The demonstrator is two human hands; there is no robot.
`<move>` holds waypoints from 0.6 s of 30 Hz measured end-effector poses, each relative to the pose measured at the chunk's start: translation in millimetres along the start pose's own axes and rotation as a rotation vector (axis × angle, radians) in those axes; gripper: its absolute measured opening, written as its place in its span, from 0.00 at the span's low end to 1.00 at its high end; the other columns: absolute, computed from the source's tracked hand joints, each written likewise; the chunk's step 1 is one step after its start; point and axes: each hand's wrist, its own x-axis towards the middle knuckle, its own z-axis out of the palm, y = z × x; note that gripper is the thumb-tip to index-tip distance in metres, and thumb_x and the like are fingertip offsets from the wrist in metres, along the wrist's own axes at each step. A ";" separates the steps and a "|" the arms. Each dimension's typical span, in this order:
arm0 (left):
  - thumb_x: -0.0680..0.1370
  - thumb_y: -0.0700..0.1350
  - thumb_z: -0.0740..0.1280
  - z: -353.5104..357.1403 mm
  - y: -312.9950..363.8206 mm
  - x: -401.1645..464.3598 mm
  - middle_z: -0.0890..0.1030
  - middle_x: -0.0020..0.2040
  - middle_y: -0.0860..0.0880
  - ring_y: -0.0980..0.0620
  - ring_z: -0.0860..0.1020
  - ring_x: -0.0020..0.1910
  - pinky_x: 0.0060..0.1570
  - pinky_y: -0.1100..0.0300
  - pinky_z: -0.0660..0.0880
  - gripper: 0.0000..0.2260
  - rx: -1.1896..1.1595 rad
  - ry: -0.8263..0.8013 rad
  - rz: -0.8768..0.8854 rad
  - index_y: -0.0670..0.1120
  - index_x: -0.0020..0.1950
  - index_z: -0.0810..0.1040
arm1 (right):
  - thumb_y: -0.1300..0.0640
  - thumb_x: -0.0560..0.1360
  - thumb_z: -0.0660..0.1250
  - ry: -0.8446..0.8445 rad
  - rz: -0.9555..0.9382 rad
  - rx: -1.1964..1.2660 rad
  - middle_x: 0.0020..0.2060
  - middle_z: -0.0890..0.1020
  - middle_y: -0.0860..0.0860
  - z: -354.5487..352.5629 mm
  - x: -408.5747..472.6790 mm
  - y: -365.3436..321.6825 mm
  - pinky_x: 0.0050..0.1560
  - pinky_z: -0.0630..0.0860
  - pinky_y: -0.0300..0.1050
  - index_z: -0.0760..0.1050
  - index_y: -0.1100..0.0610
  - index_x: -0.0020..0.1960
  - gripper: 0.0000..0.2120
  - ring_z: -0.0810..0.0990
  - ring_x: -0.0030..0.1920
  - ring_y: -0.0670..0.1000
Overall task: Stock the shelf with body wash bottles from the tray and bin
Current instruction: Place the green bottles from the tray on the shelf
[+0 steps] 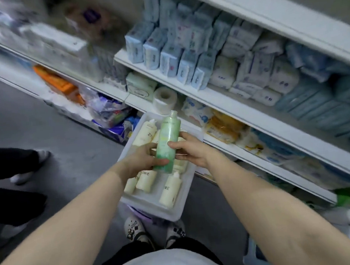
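Far to the left, someone else's dark trouser legs (6, 165) and pale shoes stand on the grey floor (67, 130), well apart from the work. Next comes the left hand (139, 160), with its fingers curled round the lower part of a green bottle (167, 142). The bottle is lifted up above a white tray (133, 200) and leans a little, with its open neck pointing up toward the shelves. No cap shows on it. The right hand (189, 150) grips the same bottle from the other side, thumb across the front, so both hands are closed on it. Under the hands, cream bottles (171, 189) lie flat in the tray, some with letters on them. The tray seems to sit on top of something purple, maybe the bin, but most of that is hidden. To the right is the white shelf (226, 101), packed with blue and white soft packs (161, 48); lower rows hold a tissue roll (164, 99) and yellow packs (225, 127). The step looks like taking this green bottle to the shelf. To do it well, keep the neck up so nothing spills, let one hand hold the middle firmly, and find a bare spot first, since the near rows look full. Stand it upright with the label facing out, and do not knock the soft packs.
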 end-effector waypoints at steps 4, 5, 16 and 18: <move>0.70 0.36 0.76 -2.8 40.9 -10.0 0.80 0.52 0.45 0.47 0.81 0.51 0.48 0.52 0.81 0.25 0.041 0.011 0.139 0.45 0.63 0.71 | 0.58 0.76 0.72 0.038 -0.138 -0.028 0.60 0.82 0.53 3.8 -19.7 -37.2 0.54 0.81 0.47 0.69 0.53 0.71 0.25 0.83 0.57 0.53; 0.69 0.36 0.77 -4.6 51.6 -11.7 0.79 0.53 0.44 0.46 0.81 0.52 0.50 0.49 0.81 0.25 0.055 0.017 0.168 0.45 0.62 0.72 | 0.57 0.76 0.72 0.058 -0.172 -0.039 0.61 0.82 0.53 3.8 -23.8 -46.8 0.56 0.81 0.48 0.68 0.53 0.71 0.26 0.83 0.58 0.53; 0.68 0.42 0.79 -18.0 188.2 -33.0 0.81 0.56 0.46 0.47 0.81 0.54 0.52 0.50 0.80 0.28 0.162 0.025 0.566 0.48 0.64 0.72 | 0.51 0.71 0.78 0.248 -0.555 -0.162 0.61 0.80 0.52 -3.8 -82.1 -170.7 0.61 0.79 0.56 0.66 0.53 0.74 0.36 0.83 0.57 0.52; 0.68 0.42 0.79 -17.8 213.6 -36.5 0.80 0.57 0.45 0.47 0.81 0.54 0.51 0.51 0.81 0.27 0.169 0.030 0.621 0.48 0.64 0.72 | 0.52 0.70 0.78 0.281 -0.622 -0.215 0.62 0.80 0.53 -6.4 -91.4 -196.2 0.60 0.80 0.54 0.66 0.56 0.74 0.37 0.83 0.57 0.52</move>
